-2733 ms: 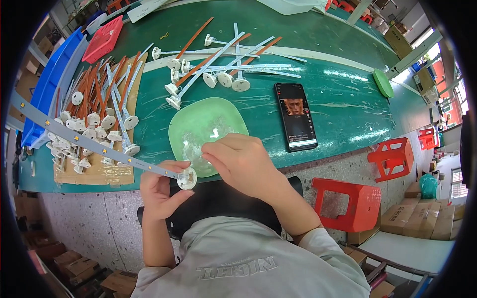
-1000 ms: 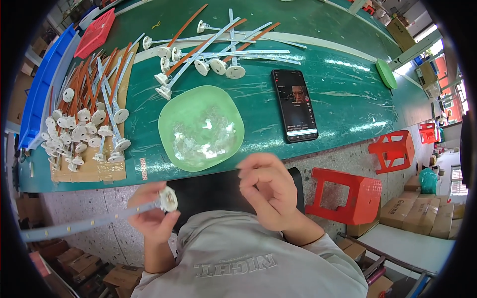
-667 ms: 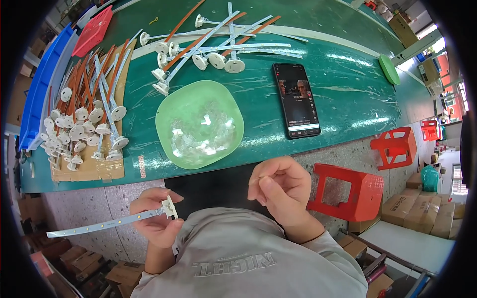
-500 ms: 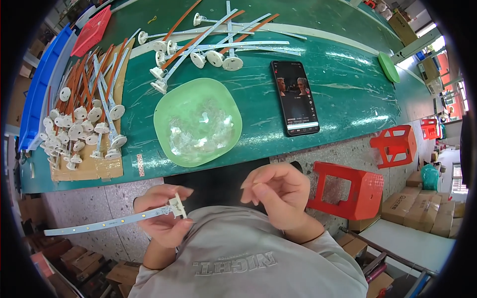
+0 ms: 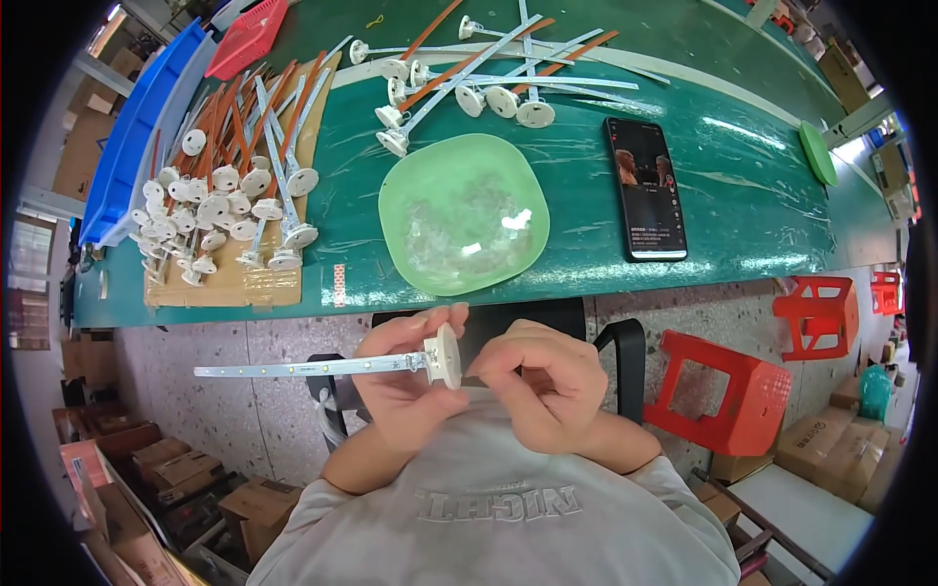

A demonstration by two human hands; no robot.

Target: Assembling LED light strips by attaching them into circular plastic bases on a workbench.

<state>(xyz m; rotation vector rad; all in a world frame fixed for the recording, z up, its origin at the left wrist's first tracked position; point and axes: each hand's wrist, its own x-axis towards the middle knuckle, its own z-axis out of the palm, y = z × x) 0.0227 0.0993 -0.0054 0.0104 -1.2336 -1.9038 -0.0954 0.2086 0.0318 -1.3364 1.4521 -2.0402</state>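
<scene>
Strip (image 5: 283,370) runs long toward 9 o'clock, white cap (image 5: 447,357) pinched in your left hand (image 5: 401,393); right hand (image 5: 547,386) just off cap's 3 o'clock, fingertips together, can't tell on what.

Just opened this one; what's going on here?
A person's left hand holds a white disc with a strip of small lights sticking out leftward. The right hand is close beside the disc, thumb and fingertips together; whether they pinch anything is too small to tell. Past the hands, a green bowl holds small clear pieces on the green table. Similar strips lie piled on cardboard to the left.
</scene>
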